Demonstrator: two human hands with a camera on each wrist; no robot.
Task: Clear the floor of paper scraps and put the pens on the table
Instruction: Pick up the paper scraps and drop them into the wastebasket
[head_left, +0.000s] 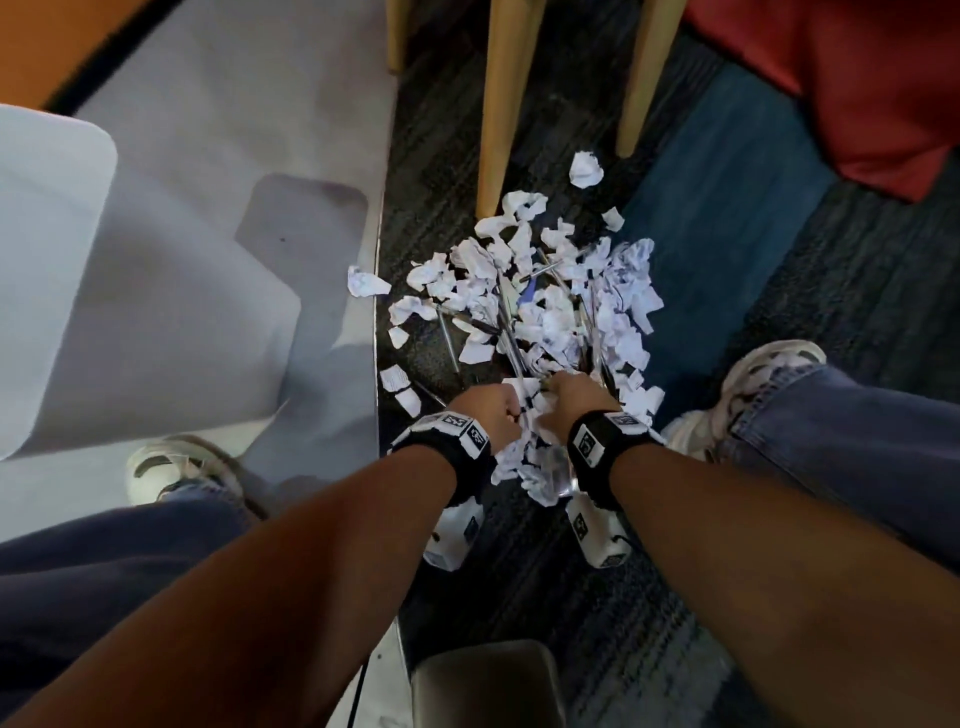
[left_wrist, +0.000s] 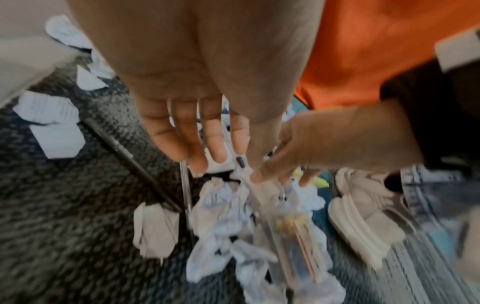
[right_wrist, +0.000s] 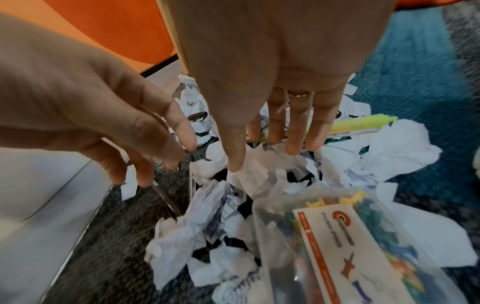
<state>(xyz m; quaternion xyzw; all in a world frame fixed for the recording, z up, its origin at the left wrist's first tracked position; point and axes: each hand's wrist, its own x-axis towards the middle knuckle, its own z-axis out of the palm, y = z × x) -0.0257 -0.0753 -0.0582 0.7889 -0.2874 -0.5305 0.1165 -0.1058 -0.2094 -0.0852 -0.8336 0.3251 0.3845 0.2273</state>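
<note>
A heap of crumpled white paper scraps lies on the dark carpet, with several pens mixed in. My left hand is low over the near edge of the heap. In the right wrist view its fingers curl around a thin dark pen. A black pen and a clear pen lie beside it. My right hand reaches in next to it with straight fingers, the thumb tip touching a scrap. A yellow highlighter lies behind its fingers.
A clear bag of coloured push pins lies among the scraps under my wrists. Wooden chair legs stand past the heap. A grey floor mat lies to the left, and my shoes flank the heap. A dark bin is at the bottom.
</note>
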